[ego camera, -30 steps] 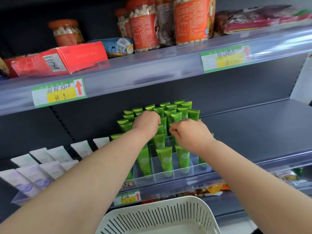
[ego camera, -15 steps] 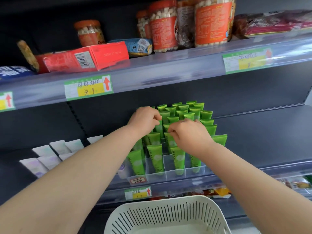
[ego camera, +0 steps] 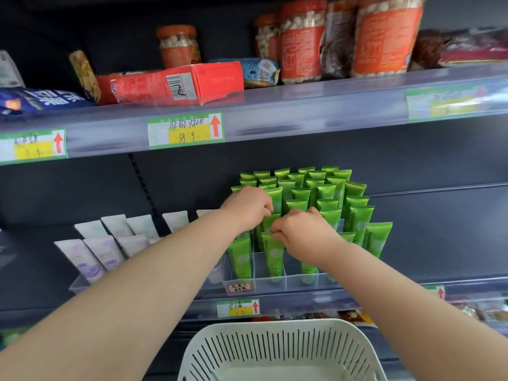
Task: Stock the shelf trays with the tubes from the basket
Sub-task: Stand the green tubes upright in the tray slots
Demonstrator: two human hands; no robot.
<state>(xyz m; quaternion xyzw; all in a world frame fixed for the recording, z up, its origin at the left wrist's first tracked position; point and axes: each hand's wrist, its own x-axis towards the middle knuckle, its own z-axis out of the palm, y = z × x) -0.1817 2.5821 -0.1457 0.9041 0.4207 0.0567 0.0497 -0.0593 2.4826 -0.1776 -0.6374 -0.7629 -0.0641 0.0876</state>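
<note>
Several green tubes (ego camera: 324, 193) stand upright in a clear divided tray (ego camera: 291, 283) on the middle shelf. My left hand (ego camera: 247, 207) reaches into the tray's left side, its fingers curled around the top of a green tube (ego camera: 275, 196). Just right of it and lower, my right hand (ego camera: 302, 235) pinches the top of another green tube (ego camera: 272, 254) in the front rows. A white slotted basket (ego camera: 283, 350) sits below the shelf at the bottom edge; its visible part shows no tubes.
White and lilac tubes (ego camera: 101, 251) fill a clear tray left of the green ones. The upper shelf (ego camera: 302, 105) carries a red box (ego camera: 178, 83), jars and bags close above my hands. The dark shelf (ego camera: 439, 243) runs on to the right of the green tubes.
My view has shifted left, so the green tray sits further right in frame. Both hands stay among the green tubes and have drawn closer together, the right one slightly lower toward the front rows.
</note>
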